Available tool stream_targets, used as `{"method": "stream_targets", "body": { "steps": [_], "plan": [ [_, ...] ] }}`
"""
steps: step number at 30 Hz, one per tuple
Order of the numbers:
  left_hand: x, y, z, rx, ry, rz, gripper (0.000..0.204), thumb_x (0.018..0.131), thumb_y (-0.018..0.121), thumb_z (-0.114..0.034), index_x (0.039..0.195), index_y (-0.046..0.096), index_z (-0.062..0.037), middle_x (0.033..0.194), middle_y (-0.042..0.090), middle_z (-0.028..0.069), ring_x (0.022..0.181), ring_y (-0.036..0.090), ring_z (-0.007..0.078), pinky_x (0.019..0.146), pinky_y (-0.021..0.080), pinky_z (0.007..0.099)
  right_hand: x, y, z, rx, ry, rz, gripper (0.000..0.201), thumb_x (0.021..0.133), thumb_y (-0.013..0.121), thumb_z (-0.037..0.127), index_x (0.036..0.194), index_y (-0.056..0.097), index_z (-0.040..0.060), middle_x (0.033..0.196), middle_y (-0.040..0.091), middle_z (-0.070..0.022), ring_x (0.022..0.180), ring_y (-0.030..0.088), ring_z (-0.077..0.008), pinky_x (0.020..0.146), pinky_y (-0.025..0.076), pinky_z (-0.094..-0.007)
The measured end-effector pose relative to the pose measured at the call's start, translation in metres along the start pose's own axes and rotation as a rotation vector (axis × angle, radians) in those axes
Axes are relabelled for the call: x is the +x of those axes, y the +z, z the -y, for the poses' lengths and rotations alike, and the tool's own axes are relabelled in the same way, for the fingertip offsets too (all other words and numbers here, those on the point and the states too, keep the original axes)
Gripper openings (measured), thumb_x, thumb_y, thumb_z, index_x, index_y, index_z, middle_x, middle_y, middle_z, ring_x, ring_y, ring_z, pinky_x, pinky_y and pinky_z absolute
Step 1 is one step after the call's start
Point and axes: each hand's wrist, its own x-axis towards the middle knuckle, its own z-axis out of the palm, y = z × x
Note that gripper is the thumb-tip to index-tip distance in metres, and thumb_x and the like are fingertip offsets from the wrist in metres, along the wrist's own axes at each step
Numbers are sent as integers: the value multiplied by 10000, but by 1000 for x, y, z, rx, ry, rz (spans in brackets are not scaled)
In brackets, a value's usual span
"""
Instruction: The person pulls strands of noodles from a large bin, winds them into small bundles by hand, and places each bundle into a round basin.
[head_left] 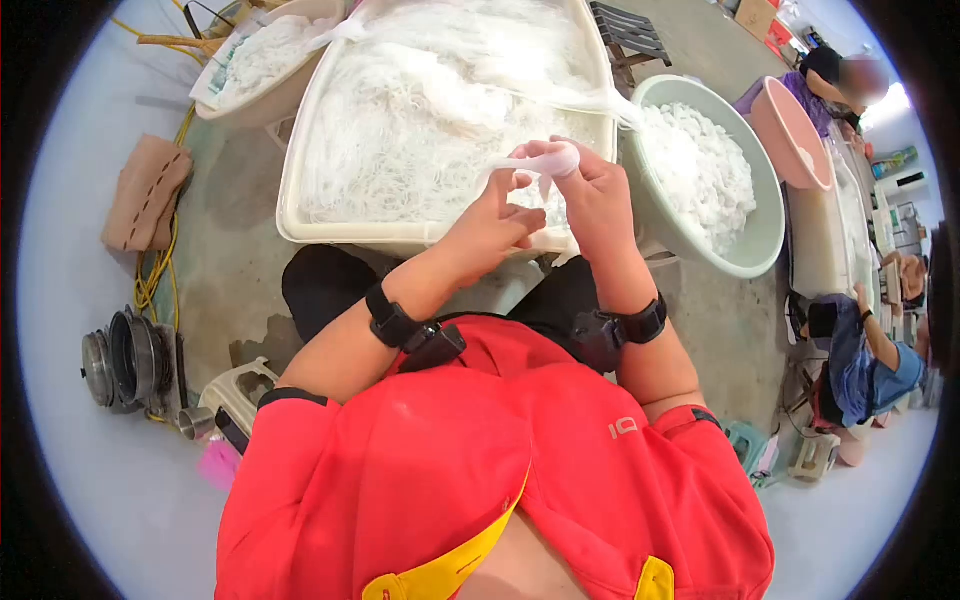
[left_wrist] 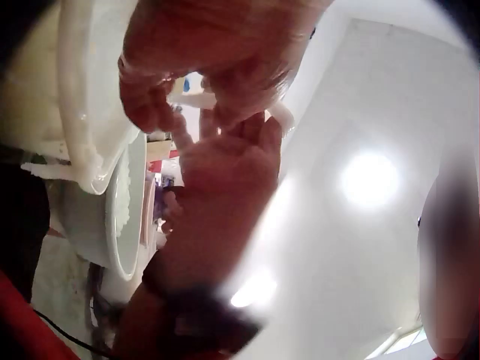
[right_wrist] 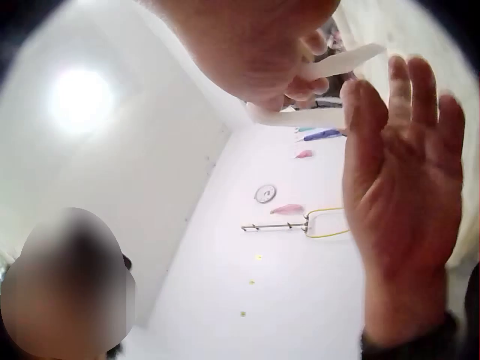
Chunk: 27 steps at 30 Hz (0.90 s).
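A white, wet-looking strand [head_left: 525, 163] stretches between my two hands above the front edge of a large cream tub [head_left: 290, 205]. My right hand [head_left: 605, 195] grips a small wound bundle [head_left: 563, 158] of it at the fingertips, and a short end [right_wrist: 358, 61] sticks out from that hand in the right wrist view. My left hand [head_left: 490, 222] pinches the strand between thumb and forefinger, its other fingers spread fairly straight. Loose, tangled white strands [head_left: 390, 150] fill the tub. To the right stands a pale green basin [head_left: 765, 235] heaped with small white bundles [head_left: 695, 165].
At the back left, another basin [head_left: 225, 105] holds white strands. A pink basin [head_left: 790, 135] stands right of the green one. Two other people [head_left: 835, 85] sit along the right side. Pots [head_left: 140, 355], a plastic stool [head_left: 240, 395] and a yellow cable [head_left: 170, 280] lie at the left.
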Motion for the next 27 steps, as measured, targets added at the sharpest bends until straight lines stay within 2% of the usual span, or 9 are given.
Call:
{"method": "stream_targets", "body": {
  "steps": [1,8,9,12,15,19,22,26,27],
  "plan": [
    [2,2,4,-130,8,10,415,878,520,-211,1220,344,-55,1086,482,54,754,504,118,607,422,253,-7,-1,8,264,215,28,301,900,480,231,967,655,-5,875,654,-71,835,595,-139,735,460,-264],
    [6,11,9,-105,81,46,249,935,445,-309,906,505,-69,697,403,-38,557,348,54,478,274,176,-7,-2,-8,516,370,26,297,901,485,194,1022,621,-41,928,639,-80,793,578,-108,705,453,-234],
    [5,12,8,-123,88,70,257,939,433,-310,877,505,-71,660,384,-46,544,337,51,469,255,172,-7,1,-10,438,274,-24,343,931,453,229,1079,584,-51,1077,614,-127,689,558,-98,557,445,-228],
    [-1,5,-1,-615,-153,446,249,941,427,-294,837,495,-79,644,375,-46,531,330,49,464,254,174,-7,8,-4,781,397,-89,272,886,492,140,1055,602,-43,1032,613,-113,713,564,-105,668,462,-229],
    [-6,-6,-13,-697,-197,411,235,939,431,-262,806,491,-77,649,397,-49,517,322,50,458,253,179,-6,-13,-21,726,388,91,277,881,518,186,1016,616,-35,942,600,-75,623,521,-94,583,426,-217],
    [1,-21,-41,810,412,-126,306,905,458,-276,725,467,-29,650,479,116,626,507,273,565,393,374,-3,-24,-10,177,197,302,256,818,626,236,915,652,1,926,578,-55,708,525,-130,629,429,-259],
    [6,-19,-34,790,619,-246,278,887,482,-269,742,493,-32,716,501,177,683,494,344,598,403,391,-4,-18,-7,88,138,339,219,766,674,213,857,656,14,1003,572,-58,845,531,-151,713,438,-288],
    [6,-1,-8,-131,354,-149,267,921,473,-312,898,485,-46,803,524,50,745,496,151,645,405,299,-5,-9,-7,361,131,188,192,795,640,197,847,644,12,978,537,-42,798,495,-120,656,412,-259],
    [5,-1,-7,-383,254,6,377,907,513,-339,1098,431,-25,937,487,22,855,436,90,700,392,244,-4,-12,-7,448,205,140,191,810,625,197,856,635,12,903,530,-27,725,472,-98,605,385,-236]
  ]
}}
